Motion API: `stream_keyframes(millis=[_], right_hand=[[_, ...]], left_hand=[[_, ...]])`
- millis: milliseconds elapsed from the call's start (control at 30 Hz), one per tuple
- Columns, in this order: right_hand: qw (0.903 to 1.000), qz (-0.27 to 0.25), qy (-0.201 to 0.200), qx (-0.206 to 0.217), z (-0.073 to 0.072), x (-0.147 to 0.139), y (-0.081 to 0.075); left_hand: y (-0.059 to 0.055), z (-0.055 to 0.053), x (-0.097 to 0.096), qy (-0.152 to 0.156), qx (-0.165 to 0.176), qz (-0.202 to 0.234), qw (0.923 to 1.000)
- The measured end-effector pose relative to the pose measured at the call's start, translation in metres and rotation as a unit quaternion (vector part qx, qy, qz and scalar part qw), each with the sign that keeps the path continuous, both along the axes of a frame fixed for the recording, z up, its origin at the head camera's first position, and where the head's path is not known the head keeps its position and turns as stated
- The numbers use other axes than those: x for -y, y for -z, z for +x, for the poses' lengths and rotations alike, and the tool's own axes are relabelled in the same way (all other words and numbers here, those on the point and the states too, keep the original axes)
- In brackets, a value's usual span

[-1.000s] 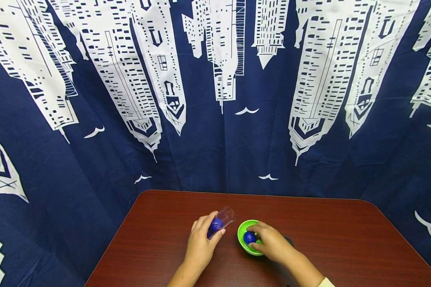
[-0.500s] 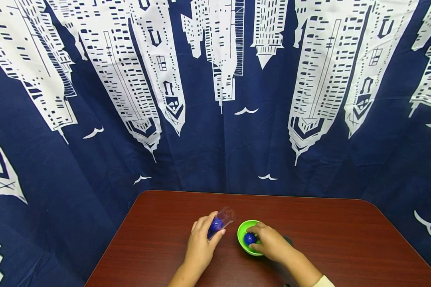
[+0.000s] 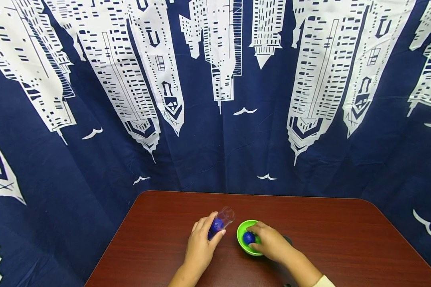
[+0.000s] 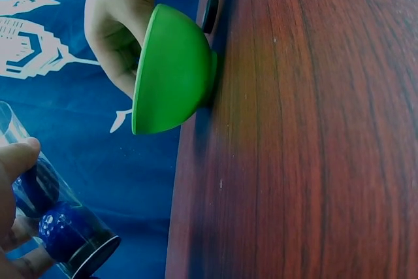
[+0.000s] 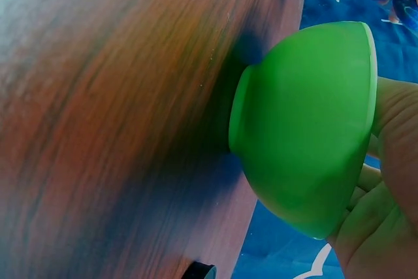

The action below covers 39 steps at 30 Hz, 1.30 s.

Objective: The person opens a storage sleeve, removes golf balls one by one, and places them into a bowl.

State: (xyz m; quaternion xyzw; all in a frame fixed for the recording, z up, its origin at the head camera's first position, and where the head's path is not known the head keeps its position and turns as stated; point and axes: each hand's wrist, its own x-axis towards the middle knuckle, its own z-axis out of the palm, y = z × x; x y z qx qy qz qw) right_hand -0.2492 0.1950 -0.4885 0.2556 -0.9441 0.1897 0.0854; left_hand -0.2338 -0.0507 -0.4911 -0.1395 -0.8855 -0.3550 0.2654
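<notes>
My left hand [image 3: 200,244] grips a clear tube [image 3: 228,215], tilted with its upper end toward the right. Two dark blue dimpled golf balls [image 4: 64,230] show inside the tube in the left wrist view, near its dark-capped lower end [image 4: 95,257]. To the right stands a green bowl [image 3: 242,228], upright on the table. My right hand [image 3: 274,244] reaches over its rim, thumb and forefinger pinching a blue golf ball [image 3: 249,238] inside. From both wrist views the bowl's wall hides that ball and the fingertips.
The reddish-brown wooden table [image 3: 179,207] has rounded far corners. Behind it hangs a navy cloth [image 3: 201,159] printed with white buildings and birds. A dark object [image 3: 288,240] lies partly hidden behind my right hand; a small black round piece [image 4: 210,15] lies beyond the bowl.
</notes>
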Motion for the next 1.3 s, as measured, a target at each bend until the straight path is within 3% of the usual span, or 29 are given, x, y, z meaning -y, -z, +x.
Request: stream_keyframes(millis=[300,667,900,1300], right_hand=[[0.9995,0.000,0.019,-0.025,0.003,0.001,-0.005],[0.9921,-0.085,0.059,-0.071,0.010,0.001,-0.013],[0.9794,-0.169,0.025,-0.107,0.015,-0.001,-0.015],[0.9631,-0.259,-0.001,-0.072,0.024,0.004,-0.017]], left_hand=[[0.001,0.000,0.000,-0.003,0.010,0.001,0.9999],[-0.001,-0.001,0.001,0.001,-0.009,0.007,0.9999],[-0.003,-0.001,0.000,0.004,-0.025,0.009,0.9996],[-0.004,-0.002,-0.001,-0.008,-0.094,-0.040,0.9947]])
